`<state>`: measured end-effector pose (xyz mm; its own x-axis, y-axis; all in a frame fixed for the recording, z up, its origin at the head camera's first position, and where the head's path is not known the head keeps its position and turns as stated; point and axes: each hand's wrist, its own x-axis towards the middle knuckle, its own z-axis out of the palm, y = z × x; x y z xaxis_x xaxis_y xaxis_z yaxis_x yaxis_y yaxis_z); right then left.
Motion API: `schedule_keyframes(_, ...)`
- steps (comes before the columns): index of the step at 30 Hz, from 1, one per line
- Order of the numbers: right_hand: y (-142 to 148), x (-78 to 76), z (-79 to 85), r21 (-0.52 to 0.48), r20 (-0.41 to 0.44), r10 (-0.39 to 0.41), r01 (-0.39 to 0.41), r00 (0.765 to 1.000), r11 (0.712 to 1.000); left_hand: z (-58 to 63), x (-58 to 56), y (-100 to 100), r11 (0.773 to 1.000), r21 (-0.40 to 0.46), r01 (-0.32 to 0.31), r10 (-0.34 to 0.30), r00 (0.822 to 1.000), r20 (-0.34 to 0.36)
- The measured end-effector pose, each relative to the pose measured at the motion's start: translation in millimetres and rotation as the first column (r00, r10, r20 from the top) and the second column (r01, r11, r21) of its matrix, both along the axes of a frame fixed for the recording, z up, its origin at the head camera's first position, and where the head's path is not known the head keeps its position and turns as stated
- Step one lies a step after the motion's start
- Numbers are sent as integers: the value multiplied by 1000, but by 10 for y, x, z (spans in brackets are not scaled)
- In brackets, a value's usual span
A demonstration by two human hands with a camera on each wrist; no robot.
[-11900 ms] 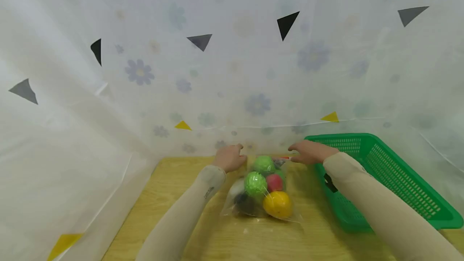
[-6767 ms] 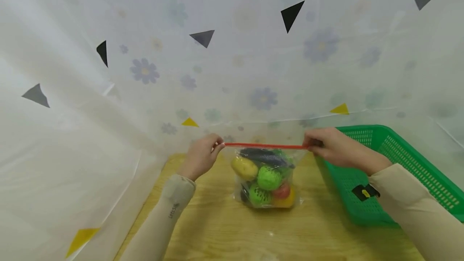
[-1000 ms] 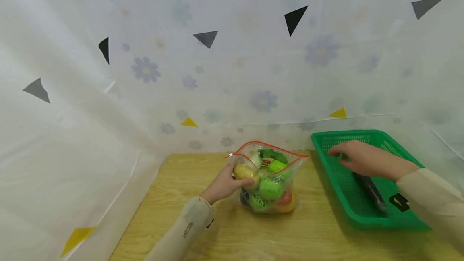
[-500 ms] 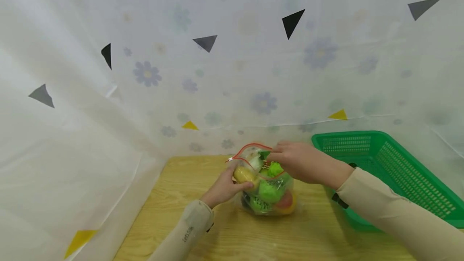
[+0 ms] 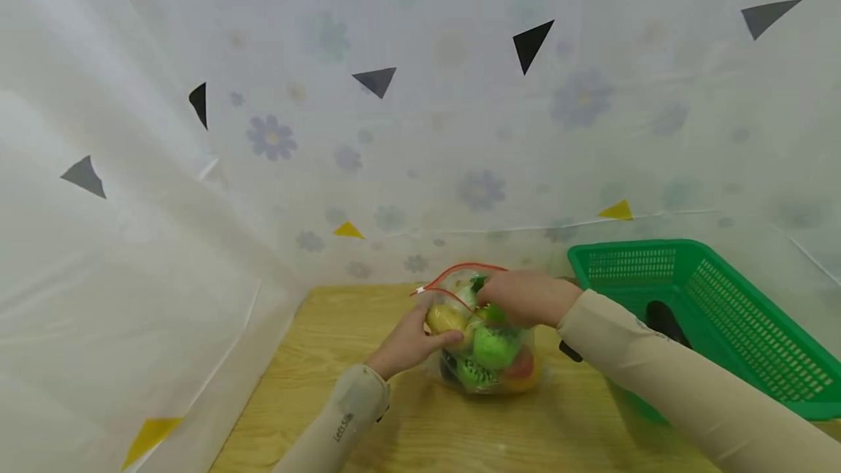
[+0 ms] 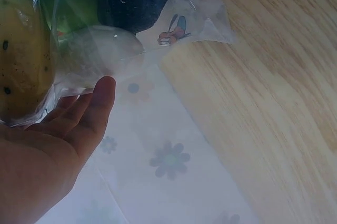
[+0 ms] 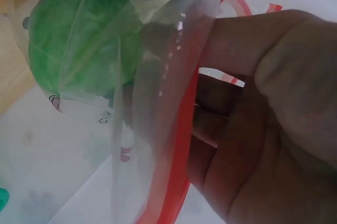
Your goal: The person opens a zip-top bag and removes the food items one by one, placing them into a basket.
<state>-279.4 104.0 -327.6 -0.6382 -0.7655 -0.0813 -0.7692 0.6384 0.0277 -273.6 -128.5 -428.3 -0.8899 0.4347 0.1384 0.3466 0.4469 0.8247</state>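
A clear zip-lock bag [image 5: 489, 378] with a red zip stands upright on the table, its mouth open and produce inside. My left hand [image 5: 410, 341] grips the bag's left side around a yellow potato [image 5: 447, 320], thumb in front and other fingers behind. My right hand [image 5: 525, 298] reaches through the mouth, its fingers among the green produce, beside a round green vegetable [image 7: 79, 39] in the right wrist view. The fingertips are partly hidden by plastic, so I cannot tell whether they hold anything. A dark eggplant [image 5: 665, 321] lies in the green basket [image 5: 755, 320], partly behind my right sleeve.
The basket stands at the right side of the wooden table [image 5: 348, 312]. A pale flowered plastic sheet [image 5: 420, 130] rises behind the table and along the left. Low in the bag are a red round fruit [image 5: 519, 365] and several other pieces.
The bag, first lying down, was raised and its red zip opened. The eggplant moved from bag to basket. My right hand then went from the basket into the bag; my left kept its grip.
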Motion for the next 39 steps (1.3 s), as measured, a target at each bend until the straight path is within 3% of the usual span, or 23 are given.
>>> schedule_keyframes(6,-26,6,-4,78,-46,-18,22,999,997,241,180,43,1000,-9,-14,14,1000,6)
schedule_keyframes(16,-108,-11,-110,207,-152,-47,78,987,975,234,154,54,1000,-11,-7,7,1000,-18)
schedule_keyframes(28,-2,-129,-209,61,-177,26,-16,984,998,250,159,62,999,-28,-42,43,999,8)
schedule_keyframes(39,33,-87,-111,-28,-228,62,-70,972,997,266,167,66,999,-33,-37,37,999,10)
